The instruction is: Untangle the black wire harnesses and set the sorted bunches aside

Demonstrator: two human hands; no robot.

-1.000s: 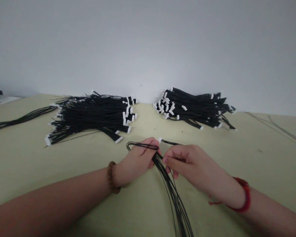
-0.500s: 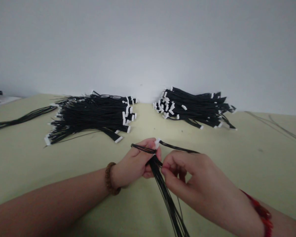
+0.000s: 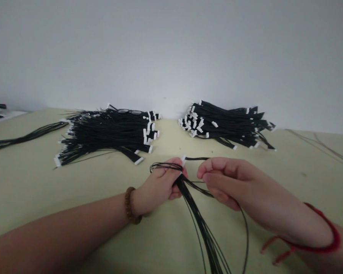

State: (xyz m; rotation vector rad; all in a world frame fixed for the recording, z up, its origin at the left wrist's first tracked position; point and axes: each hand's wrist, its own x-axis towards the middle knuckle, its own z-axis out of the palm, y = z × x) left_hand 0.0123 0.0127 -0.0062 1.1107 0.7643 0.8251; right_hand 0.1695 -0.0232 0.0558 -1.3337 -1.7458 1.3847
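Note:
My left hand (image 3: 154,191), with a brown beaded bracelet on its wrist, is closed around a wire harness (image 3: 202,227) of thin black wires. A white connector (image 3: 183,158) pokes out past its fingertips, and some wires loop back over the thumb. Most strands hang down toward the lower edge of the view. My right hand (image 3: 242,186), a red cord at its wrist, is closed on a few strands pulled out to the right of the bundle. Its fingers partly hide these strands, and one trails down below the palm.
A pile of black wire harnesses (image 3: 108,131) with white connectors lies at the back left, glasses (image 3: 130,112) on its far side. Another harness pile (image 3: 228,120) lies at the back right, against the pale wall (image 3: 171,49). Loose wires (image 3: 321,144) lie at far right.
My right hand has moved right and a little up, drawing a few strands away from the bundle. The left hand keeps its hold, and the hanging wires have spread out.

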